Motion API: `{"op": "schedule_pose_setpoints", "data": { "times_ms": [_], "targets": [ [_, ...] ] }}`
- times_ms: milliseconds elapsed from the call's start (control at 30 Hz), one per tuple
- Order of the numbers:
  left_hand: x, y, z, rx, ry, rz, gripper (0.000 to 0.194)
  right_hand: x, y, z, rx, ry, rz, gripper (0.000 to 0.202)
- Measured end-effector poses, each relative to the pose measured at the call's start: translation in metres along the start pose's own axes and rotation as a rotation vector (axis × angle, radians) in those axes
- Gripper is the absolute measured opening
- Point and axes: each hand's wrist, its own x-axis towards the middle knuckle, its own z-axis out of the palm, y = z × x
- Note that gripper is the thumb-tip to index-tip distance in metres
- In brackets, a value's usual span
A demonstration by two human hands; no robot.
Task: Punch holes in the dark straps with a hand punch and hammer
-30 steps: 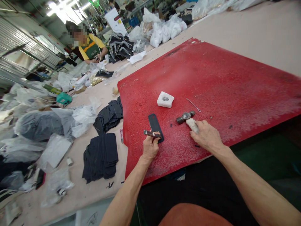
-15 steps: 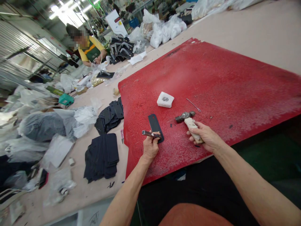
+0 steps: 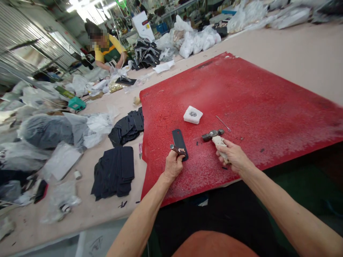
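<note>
My left hand (image 3: pixel 173 164) is closed on a dark metal punch (image 3: pixel 177 149), held over a dark strip (image 3: pixel 180 140) with a small hole at its far end. The strip lies on a red mat (image 3: pixel 241 92). To the right, my right hand (image 3: pixel 233 155) grips a hammer (image 3: pixel 213 135) by its pale wrapped handle, its metal head just above the mat. A white block (image 3: pixel 193 115) with a grey patch on top sits beyond the strip. Near the hammer head lies a thin metal pin (image 3: pixel 223 123).
Left of the mat are a neat stack of dark pieces (image 3: pixel 114 173), a looser pile (image 3: pixel 127 126) and a pink tool (image 3: pixel 140 151). Plastic bags (image 3: pixel 48 132) cover the table's left side. A person (image 3: pixel 109 51) works at the far left.
The punch has turned, its upper end now tilted more toward the camera. Both hands keep their hold. The whole view has shifted slightly.
</note>
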Motion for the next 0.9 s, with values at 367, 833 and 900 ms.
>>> {"op": "schedule_pose_setpoints", "data": {
  "times_ms": [367, 833, 900],
  "targets": [
    [0.0, 0.003, -0.002, 0.035, -0.014, 0.046, 0.017, -0.102, -0.12, 0.046, -0.736, 0.069, -1.162, 0.064],
    [0.001, 0.009, -0.004, 0.132, 0.045, 0.131, 0.014, -0.13, -0.135, 0.068, -0.951, -0.007, -1.444, 0.07],
    [0.001, 0.01, -0.004, 0.143, 0.042, 0.129, 0.014, -0.124, -0.123, 0.068, -1.009, -0.061, -1.462, 0.069]
  ]
}}
